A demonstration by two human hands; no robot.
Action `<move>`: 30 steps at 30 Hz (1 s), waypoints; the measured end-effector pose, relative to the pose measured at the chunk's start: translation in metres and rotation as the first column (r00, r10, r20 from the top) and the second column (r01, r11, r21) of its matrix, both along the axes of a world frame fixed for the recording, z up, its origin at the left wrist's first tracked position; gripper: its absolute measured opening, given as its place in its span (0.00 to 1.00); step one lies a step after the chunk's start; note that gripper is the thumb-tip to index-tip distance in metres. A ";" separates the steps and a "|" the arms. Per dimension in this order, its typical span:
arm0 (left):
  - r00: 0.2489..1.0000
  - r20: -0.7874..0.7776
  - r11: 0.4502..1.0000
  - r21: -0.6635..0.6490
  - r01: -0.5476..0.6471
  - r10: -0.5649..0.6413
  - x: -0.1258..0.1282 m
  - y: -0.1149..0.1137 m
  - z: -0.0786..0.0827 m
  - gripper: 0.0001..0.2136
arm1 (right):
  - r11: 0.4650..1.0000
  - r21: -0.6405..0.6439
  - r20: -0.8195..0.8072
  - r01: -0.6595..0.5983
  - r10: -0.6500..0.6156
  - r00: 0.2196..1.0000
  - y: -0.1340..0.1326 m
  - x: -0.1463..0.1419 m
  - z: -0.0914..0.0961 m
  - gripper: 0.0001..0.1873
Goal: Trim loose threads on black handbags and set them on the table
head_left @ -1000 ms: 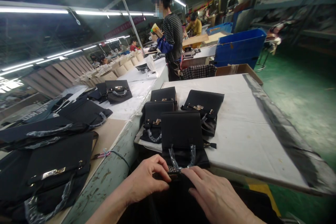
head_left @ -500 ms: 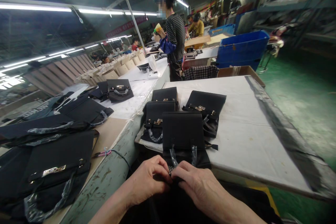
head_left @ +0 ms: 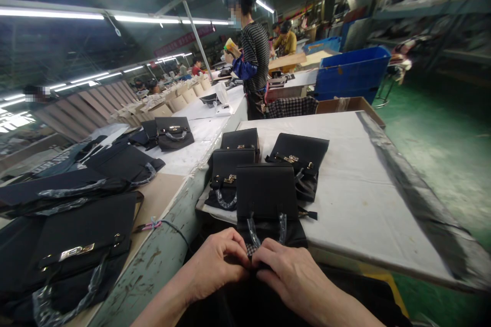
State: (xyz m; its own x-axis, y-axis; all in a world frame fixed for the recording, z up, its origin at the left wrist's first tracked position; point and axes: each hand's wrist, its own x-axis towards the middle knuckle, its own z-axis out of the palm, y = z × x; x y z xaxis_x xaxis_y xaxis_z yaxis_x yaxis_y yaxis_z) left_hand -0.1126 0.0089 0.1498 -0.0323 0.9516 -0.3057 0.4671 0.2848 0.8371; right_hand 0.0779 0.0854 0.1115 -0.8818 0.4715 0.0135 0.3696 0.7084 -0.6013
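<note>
My left hand (head_left: 218,263) and my right hand (head_left: 289,271) meet low in the middle, fingertips pinched close together. Dark material lies beneath them; whatever sits between the fingers is too hidden to name. Just beyond my fingers a black handbag (head_left: 266,191) rests at the near edge of the white-topped table (head_left: 356,204), its handles (head_left: 282,227) wrapped in clear plastic. A bit of checked cloth (head_left: 251,249) shows between my hands and that bag. Behind it are several more black bags, among them one with a gold clasp (head_left: 299,150).
On the left bench, more black handbags (head_left: 80,235) lie with plastic-wrapped handles. A green-grey bench edge (head_left: 153,265) runs along my left. Farther off, a person in a striped top (head_left: 255,56) stands near a blue bin (head_left: 351,76) and a cardboard box (head_left: 349,107).
My hands stay pinched together, with the right fingers shifted very slightly. A little more checked cloth shows between them. The bags have not moved on the tables.
</note>
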 end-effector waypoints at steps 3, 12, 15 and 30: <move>1.000 0.011 1.000 0.006 -0.009 0.009 0.002 0.001 -0.001 0.04 | 1.000 0.014 0.038 0.014 -0.014 0.999 0.000 -0.003 0.002 0.03; 0.997 -0.030 0.996 -0.042 -0.076 0.075 0.008 0.005 -0.004 0.02 | 0.983 -0.162 -0.184 0.092 -0.121 0.975 -0.003 0.001 -0.006 0.05; 0.995 -0.004 0.993 -0.067 -0.095 0.095 0.009 0.005 -0.006 0.02 | 0.975 -0.178 -0.198 0.130 -0.165 0.966 -0.005 0.001 -0.010 0.06; 0.999 0.026 0.995 0.095 0.024 -0.026 0.002 0.002 -0.006 0.06 | 0.999 -0.021 -0.280 0.040 -0.044 0.959 -0.012 0.004 -0.016 0.09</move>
State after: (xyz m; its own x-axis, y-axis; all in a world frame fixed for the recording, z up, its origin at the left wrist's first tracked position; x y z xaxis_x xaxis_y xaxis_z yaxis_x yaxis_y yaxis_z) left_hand -0.1101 0.0108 0.1442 -0.0009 0.9767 -0.2147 0.4499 0.1921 0.8722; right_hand 0.0821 0.0732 0.0954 -0.8230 0.5102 0.2497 0.2141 0.6858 -0.6956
